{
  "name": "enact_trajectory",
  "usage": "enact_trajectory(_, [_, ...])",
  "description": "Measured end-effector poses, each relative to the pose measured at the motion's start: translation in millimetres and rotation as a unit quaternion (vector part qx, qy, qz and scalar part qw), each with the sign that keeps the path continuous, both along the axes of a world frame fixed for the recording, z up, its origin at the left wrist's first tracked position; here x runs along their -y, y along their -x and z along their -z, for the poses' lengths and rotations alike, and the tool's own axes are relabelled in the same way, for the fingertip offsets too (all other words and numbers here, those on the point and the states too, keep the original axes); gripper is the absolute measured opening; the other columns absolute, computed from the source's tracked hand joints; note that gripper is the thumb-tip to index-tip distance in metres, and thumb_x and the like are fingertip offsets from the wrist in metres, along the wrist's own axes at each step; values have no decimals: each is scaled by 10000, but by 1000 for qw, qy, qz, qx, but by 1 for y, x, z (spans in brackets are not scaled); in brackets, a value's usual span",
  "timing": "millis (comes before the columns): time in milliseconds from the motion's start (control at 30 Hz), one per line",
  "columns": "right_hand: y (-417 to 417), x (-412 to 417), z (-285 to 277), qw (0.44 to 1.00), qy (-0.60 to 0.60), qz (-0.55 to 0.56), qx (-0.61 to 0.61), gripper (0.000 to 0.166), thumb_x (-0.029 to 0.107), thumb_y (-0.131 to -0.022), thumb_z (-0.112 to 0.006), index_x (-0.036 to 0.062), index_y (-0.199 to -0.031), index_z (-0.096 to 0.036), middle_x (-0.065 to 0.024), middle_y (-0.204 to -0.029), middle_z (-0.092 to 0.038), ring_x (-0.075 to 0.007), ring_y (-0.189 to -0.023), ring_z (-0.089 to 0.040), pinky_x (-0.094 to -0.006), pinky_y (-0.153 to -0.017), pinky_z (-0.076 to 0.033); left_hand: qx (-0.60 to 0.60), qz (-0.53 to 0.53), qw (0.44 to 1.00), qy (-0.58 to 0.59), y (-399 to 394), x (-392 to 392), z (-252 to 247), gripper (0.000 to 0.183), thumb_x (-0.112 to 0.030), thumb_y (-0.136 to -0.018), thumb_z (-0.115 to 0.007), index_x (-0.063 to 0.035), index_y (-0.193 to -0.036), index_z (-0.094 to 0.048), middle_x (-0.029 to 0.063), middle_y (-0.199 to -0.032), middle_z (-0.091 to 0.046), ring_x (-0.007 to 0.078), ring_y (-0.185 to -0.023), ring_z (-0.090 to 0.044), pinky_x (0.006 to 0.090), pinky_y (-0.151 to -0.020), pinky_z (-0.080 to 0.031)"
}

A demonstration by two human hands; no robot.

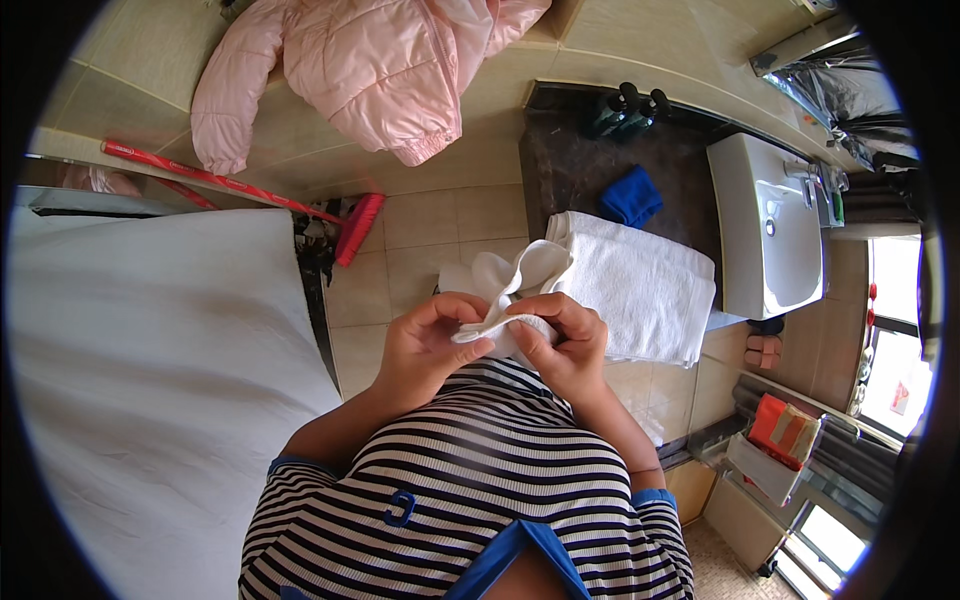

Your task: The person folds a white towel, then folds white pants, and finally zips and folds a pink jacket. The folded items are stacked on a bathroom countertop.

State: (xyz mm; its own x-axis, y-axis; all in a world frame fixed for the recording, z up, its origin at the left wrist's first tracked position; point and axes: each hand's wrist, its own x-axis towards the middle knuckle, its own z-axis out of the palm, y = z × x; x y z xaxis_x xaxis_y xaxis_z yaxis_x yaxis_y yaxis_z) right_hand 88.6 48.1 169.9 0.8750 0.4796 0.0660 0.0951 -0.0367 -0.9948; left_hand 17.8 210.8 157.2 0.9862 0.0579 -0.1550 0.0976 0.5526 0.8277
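Note:
A white cloth (491, 319) with a hemmed edge is pinched between both hands in front of my chest. My left hand (427, 349) grips its left end with thumb and fingers. Close beside it, my right hand (566, 341) holds the same edge, the thumb pressed on top. Beyond the fingers the cloth loops upward and hangs, partly hidden by the hands. Past my right hand, folded white towels (637, 292) lie on the dark countertop (551, 161). Behind them on the counter is a small folded blue cloth (631, 196).
A white basin (795, 262) and two dark pump bottles (619, 116) stand on the counter. To the left is a surface under a white sheet (150, 315). A red broom (360, 229) leans near it. A pink puffer jacket (367, 67) hangs ahead.

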Motion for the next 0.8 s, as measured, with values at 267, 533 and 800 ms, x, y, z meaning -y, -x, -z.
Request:
enact_trajectory(267, [-4,1,-8,994,0,-92,-58,336,61,-787,-697,9,-1097,-578,-62,-756,-637,-92,-662,-584,-227,-601,-456,34,-21,998,-41,1,0,-3,194,61,-791,-651,-7,-929,-533,92,-987,-562,128,-896,-550,249,-819,-451])
enact_trajectory(533, [-14,3,-14,972,80,-186,-117,331,103,-791,-710,-13,-1066,-565,-87,-754,-638,-103,-707,-609,-240,-633,-477,133,-31,977,-166,1,-3,6,269,126,-777,-629,-11,-972,-503,132,-974,-574,161,-892,-579,268,-783,-490])
enact_trajectory(800, [-8,4,-6,977,51,-150,-140,184,24,-790,-678,-23,-937,-578,-55,-755,-637,-57,-676,-583,-204,-601,-467,145,-65,972,-173,2,-4,7,224,126,-786,-620,14,-958,-530,132,-964,-582,170,-904,-582,280,-787,-486])
